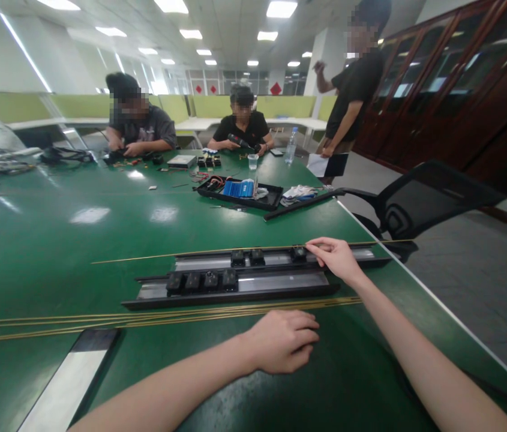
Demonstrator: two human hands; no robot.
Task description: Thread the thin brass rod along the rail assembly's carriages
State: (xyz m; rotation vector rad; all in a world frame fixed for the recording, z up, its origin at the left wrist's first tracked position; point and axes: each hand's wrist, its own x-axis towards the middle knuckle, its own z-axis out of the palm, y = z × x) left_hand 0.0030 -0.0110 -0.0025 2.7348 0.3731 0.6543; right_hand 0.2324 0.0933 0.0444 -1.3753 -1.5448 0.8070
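My right hand (pixel 334 257) reaches over the far black channel (pixel 275 258), thumb and fingers pinched on a thin brass rod (pixel 167 255) that runs along the channel and past both its ends. Just left of those fingertips sits a black block (pixel 299 254); two more black blocks (pixel 257 257) stand further left in the same channel. A nearer black channel (pixel 280 281) holds several similar blocks (pixel 210 280) at its left part. My left hand (pixel 284 341) hovers or rests low over the green table, fingers loosely bent and slightly apart, holding nothing.
Several brass rods (pixel 163 316) lie in front of the near channel. A flat black and silver piece (pixel 73 378) is at lower left. Beyond are a black tray (pixel 271 195) with a blue part, white gloves (pixel 299 193), a water bottle (pixel 291 146), a chair (pixel 424 198) and several people.
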